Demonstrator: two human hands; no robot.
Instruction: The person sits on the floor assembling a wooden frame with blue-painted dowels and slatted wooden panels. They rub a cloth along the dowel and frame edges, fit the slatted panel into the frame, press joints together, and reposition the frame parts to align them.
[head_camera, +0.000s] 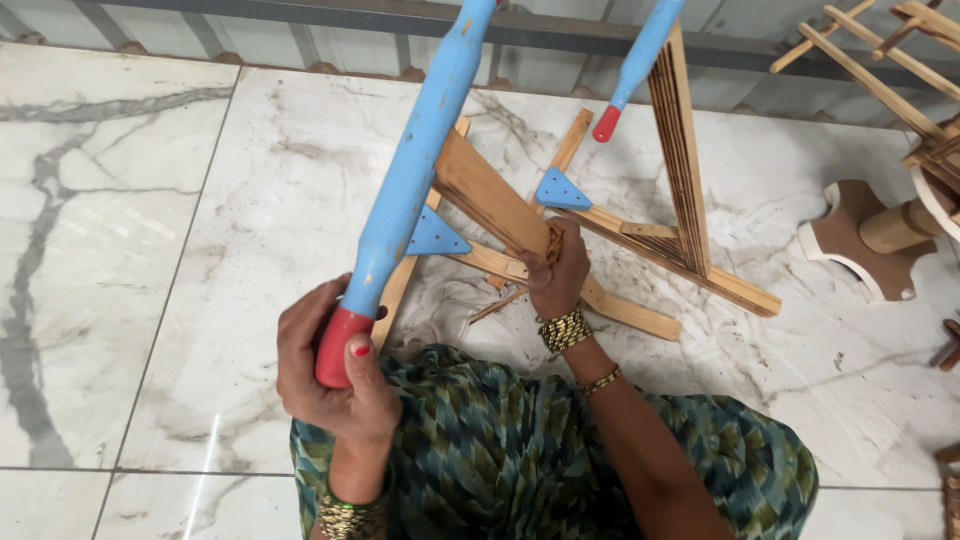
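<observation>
head view, looking down at a person seated on a white marble-patterned tile floor (180, 300). the left hand (335, 375) is clenched around the red-tipped lower end of a long blue wooden leg (415, 165), thumb laid across the red tip, with the leg rising diagonally up and away toward the top edge of the view. the right hand (558, 272) is closed on the edge of a bare wooden board (490, 195) at the middle of a low wooden frame (620, 300), fingers curled over the wood where several slats meet; what else, if anything, lies inside that grip cannot be told. the frame lies on the floor just in front of the knees, its slats crossing in an x-like spread, and carries two blue triangular brackets (558, 190) at its joints, the nearer one just beside the blue leg. a second blue leg with a red tip (635, 65) hangs down from the top edge, touching or just beside an upright slatted wooden panel (680, 150) that stands on the frame's right slat. both wrists bear gold bangles (565, 330). a green and blue patterned garment (500, 450) covers the lap at the bottom. at the right edge, well apart from the hands, stand further wooden parts (880, 240), among them a brown cut-out base and a pale round post.
</observation>
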